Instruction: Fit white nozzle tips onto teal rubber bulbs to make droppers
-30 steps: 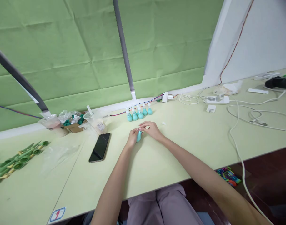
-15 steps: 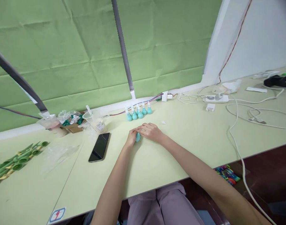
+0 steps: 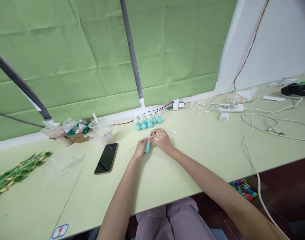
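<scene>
My left hand (image 3: 140, 148) is closed around a small teal bulb-shaped bottle (image 3: 147, 147), held just above or against the table in front of me. At the bottle's narrow top, the fingertips of my right hand (image 3: 161, 140) are pinched together. What sits between those fingertips is mostly hidden, but they touch the neck or tip. Beyond my hands, several matching teal bottles (image 3: 149, 123) with pale pointed tops stand upright in a cluster. A small white scrap (image 3: 174, 132) lies right of my right hand.
A dark phone (image 3: 106, 158) lies left of my arms. Behind it stand a plastic drink cup (image 3: 102, 130), another cup (image 3: 57, 134) and a small cardboard box (image 3: 79, 136). Green plastic pieces (image 3: 19, 171) lie far left. On the right are a power strip (image 3: 231, 107) and loose white cables (image 3: 252, 133).
My right hand's fingers have lifted and spread slightly, now at the bottle's top rather than over it. More of the teal bottle shows. The left hand keeps its hold.
</scene>
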`<action>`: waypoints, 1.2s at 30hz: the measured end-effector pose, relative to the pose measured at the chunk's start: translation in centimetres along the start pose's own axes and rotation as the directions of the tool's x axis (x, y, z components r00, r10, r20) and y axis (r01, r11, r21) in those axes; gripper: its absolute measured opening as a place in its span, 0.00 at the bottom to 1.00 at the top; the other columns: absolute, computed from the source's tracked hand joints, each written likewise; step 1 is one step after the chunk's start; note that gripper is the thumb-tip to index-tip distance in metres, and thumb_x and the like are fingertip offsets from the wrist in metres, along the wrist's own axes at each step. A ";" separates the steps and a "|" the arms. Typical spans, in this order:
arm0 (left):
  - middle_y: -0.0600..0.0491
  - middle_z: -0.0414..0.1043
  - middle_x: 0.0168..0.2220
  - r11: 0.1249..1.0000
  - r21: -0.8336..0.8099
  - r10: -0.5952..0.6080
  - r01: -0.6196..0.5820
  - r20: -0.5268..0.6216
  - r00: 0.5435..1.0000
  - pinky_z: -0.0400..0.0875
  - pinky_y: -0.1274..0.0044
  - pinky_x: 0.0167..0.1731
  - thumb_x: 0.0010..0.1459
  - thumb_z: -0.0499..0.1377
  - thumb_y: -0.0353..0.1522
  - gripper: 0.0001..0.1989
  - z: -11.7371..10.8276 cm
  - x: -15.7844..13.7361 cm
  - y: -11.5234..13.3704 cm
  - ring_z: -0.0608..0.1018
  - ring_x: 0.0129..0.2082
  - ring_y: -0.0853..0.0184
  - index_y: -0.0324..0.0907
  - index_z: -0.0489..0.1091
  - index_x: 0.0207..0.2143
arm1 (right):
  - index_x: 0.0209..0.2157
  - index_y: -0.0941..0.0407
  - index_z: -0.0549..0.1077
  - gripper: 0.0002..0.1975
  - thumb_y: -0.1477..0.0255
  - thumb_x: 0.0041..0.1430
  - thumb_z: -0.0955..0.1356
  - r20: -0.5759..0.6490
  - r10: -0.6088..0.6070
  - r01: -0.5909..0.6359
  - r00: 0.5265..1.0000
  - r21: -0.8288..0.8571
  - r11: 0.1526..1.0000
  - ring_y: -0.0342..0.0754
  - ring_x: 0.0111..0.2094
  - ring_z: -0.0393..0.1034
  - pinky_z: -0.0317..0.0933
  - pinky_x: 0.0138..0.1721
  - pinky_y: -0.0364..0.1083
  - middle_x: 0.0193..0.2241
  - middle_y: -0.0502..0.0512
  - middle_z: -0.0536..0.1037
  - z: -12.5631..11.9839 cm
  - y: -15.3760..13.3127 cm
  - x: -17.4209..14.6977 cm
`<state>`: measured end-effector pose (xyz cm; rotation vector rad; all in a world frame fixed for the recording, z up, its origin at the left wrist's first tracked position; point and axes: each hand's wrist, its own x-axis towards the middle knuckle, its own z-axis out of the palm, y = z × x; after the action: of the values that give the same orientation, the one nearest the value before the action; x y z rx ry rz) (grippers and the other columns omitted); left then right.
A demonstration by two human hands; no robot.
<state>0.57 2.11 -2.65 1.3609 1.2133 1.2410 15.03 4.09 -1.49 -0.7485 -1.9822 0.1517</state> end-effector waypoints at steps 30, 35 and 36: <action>0.49 0.73 0.30 0.980 0.128 0.152 -0.155 0.035 0.988 0.63 0.74 0.39 0.54 0.51 0.44 0.20 0.2 0.0 -0.2 0.71 0.33 0.66 0.38 0.73 0.32 | 0.33 0.56 0.72 0.11 0.67 0.46 0.69 0.249 0.430 -0.478 0.868 0.655 0.585 0.45 0.37 0.66 0.60 0.38 0.44 0.36 0.53 0.74 1.1 0.8 0.1; 0.52 0.68 0.24 0.980 0.136 0.136 -0.143 0.062 0.989 0.60 0.77 0.28 0.51 0.51 0.51 0.25 0.3 -0.3 0.5 0.66 0.25 0.71 0.36 0.70 0.25 | 0.39 0.54 0.71 0.15 0.65 0.48 0.68 0.349 0.422 -0.528 0.837 0.719 0.452 0.47 0.42 0.65 0.61 0.39 0.45 0.40 0.54 0.72 1.0 0.5 0.0; 0.52 0.67 0.23 0.981 0.135 0.134 -0.142 0.067 0.989 0.59 0.78 0.27 0.50 0.52 0.51 0.26 0.2 -0.4 0.6 0.64 0.23 0.72 0.36 0.69 0.24 | 0.41 0.54 0.70 0.16 0.65 0.48 0.68 0.361 0.420 -0.532 0.832 0.732 0.425 0.47 0.43 0.64 0.62 0.38 0.44 0.40 0.54 0.72 1.1 0.5 0.0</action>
<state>0.85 1.69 -2.11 1.5959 1.1997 1.2218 14.35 4.67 -2.25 -0.6431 -1.4630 1.4149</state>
